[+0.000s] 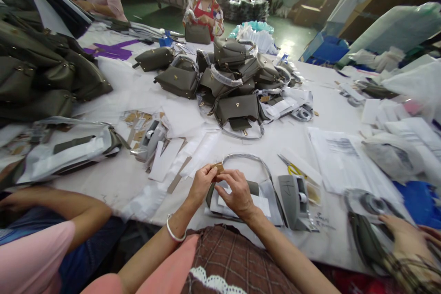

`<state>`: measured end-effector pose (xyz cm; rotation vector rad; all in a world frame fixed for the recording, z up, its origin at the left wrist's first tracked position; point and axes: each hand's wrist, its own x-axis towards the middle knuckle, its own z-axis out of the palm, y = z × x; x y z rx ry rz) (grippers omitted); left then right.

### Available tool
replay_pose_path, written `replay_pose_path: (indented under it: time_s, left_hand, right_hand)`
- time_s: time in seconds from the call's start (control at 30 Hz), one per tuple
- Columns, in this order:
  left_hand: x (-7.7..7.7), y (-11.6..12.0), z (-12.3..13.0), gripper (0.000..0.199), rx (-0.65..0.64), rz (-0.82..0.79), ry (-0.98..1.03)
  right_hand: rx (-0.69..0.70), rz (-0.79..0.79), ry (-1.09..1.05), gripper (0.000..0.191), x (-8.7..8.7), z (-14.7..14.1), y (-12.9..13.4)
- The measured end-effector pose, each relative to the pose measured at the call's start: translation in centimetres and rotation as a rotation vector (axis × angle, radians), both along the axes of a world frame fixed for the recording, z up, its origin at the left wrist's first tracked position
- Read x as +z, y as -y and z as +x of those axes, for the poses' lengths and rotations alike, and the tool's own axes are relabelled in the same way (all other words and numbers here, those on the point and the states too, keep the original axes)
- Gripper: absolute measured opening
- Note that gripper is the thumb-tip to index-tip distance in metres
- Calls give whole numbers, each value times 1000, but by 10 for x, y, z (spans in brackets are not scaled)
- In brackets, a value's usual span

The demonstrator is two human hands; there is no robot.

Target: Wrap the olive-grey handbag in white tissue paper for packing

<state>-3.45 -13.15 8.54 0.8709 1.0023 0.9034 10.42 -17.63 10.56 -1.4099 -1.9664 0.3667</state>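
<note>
Between my two hands is a small brown tag (pixel 218 167). My left hand (pixel 202 184) pinches it between thumb and fingertips, and a white bangle circles that wrist. My right hand (pixel 237 193) is at the tag's right side, its fingers bent and its thumb apart from them; whether its fingertips grip the tag or a string cannot be made out. Beneath my hands lies a dark grey-green handbag (pixel 254 188) with white paper on it and a plastic-wrapped handle (pixel 257 158) arching toward the back of the bag.
A grey tape dispenser (pixel 291 197) and yellow-handled scissors (pixel 292 168) lie right of the bag. Handbags (pixel 237 108) are heaped further back. Left is another tape dispenser (pixel 151 140). People sit on both sides; a co-worker's hand (pixel 403 234) touches a bag at right.
</note>
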Motion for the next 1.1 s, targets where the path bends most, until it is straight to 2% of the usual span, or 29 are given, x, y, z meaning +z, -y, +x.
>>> replay_pose_path:
  time_s: [0.07,0.13,0.23,0.3,0.4,0.47,0.53,0.67,0.77,0.87,0.97,1.1]
  left_hand:
    - [1,-4,-3,40,-14,22,-86]
    - [2,-6,-7,39,-33,71,-178]
    - [4,-8,-10,35,-63,118,-235]
    - [6,-7,-11,33,-106,113,-196]
    - [9,-7,-12,30,-162,103,-99]
    - [12,-7,-13,29,-181,89,-44]
    - [13,-8,-14,29,-194,65,-5]
    - [10,-14,-20,30,-174,45,-37]
    - [5,-22,-27,28,-146,85,-189]
    - [-2,-31,-35,23,-137,213,-449]
    - [-9,-36,-43,19,-149,322,-741]
    - [-14,-37,-46,15,-158,401,-1041]
  right_hand:
    - [-20,10,-85,9,0,2,-2]
    - [-99,6,-200,8,0,6,-6]
    - [-209,-94,-349,17,-1,14,-15]
    - [-194,-220,-409,33,-3,19,-21]
    - [-62,-378,-465,48,-7,21,-25]
    - [-19,-443,-517,36,-10,18,-25]
    - [-55,-511,-611,20,-12,14,-24]
    - [-148,-643,-818,21,-9,12,-23]
    - [-152,-742,-955,24,-1,17,-24]
    - [-161,-840,-1185,23,6,21,-25]
    - [-175,-838,-1348,17,9,23,-24]
    - [-136,-848,-1401,15,8,23,-21]
